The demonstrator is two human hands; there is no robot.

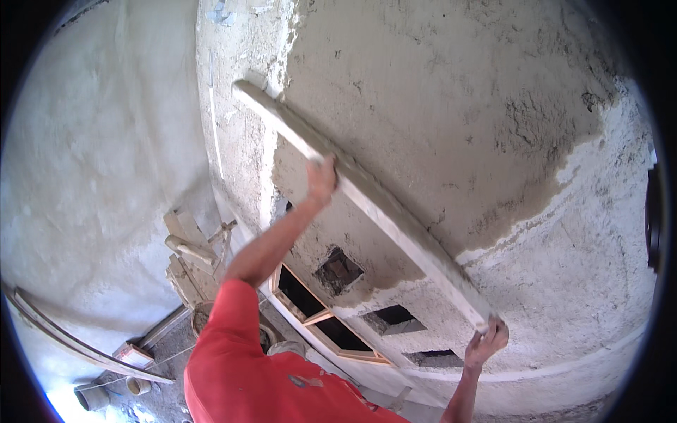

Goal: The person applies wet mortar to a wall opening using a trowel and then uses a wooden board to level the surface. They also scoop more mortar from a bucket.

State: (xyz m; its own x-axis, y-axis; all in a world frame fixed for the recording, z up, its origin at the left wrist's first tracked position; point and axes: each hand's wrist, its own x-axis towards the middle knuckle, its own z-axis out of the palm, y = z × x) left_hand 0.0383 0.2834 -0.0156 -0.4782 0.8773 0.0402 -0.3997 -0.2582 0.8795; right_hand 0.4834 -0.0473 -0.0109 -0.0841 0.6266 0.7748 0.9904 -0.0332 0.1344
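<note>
A long, pale plasterer's straightedge, smeared with plaster, slants across the wall from upper left to lower right. Its long side lies along a broad patch of damp grey-brown plaster. Near the upper part of the board, my left hand is closed on its lower edge, arm stretched up; some of the fingers are hidden. My right hand grips the board's lower right end, fingers curled round it. A ridge of wet plaster shows along the upper side of the board.
Below the board the wall has square recesses and a wooden frame with dark openings. Planks stand at the left corner. A long curved-looking strip leans by the left wall; a bucket-like container lies on the floor.
</note>
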